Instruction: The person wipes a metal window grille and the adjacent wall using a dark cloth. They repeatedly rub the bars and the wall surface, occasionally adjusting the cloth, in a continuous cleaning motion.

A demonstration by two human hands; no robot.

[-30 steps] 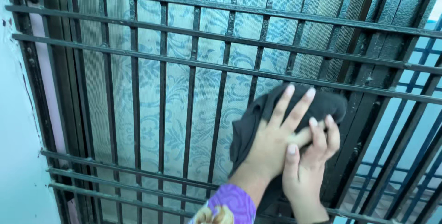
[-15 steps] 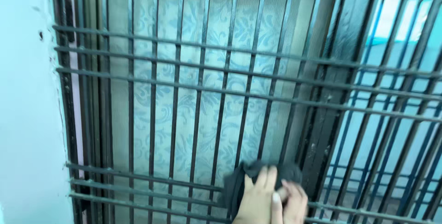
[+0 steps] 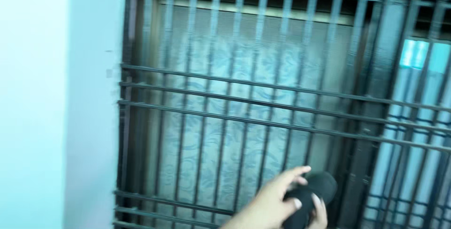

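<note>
Both hands, left hand (image 3: 270, 205) and right hand (image 3: 321, 212), press a dark cloth (image 3: 312, 193) against the black window grille (image 3: 263, 92).

So we've got this black metal window grille (image 3: 263, 92) filling most of the view, thin upright bars crossed by a band of three horizontal ones. Right behind the grille we see frosted glass (image 3: 221, 130) with a pale leafy pattern. Left of the grille there's a plain light blue wall (image 3: 51, 102). At the grille's right end, clearer panes (image 3: 416, 55) show bright blue light.

Dark bunched cloth (image 3: 314, 192) — against grille (image 3: 263, 116)
</note>
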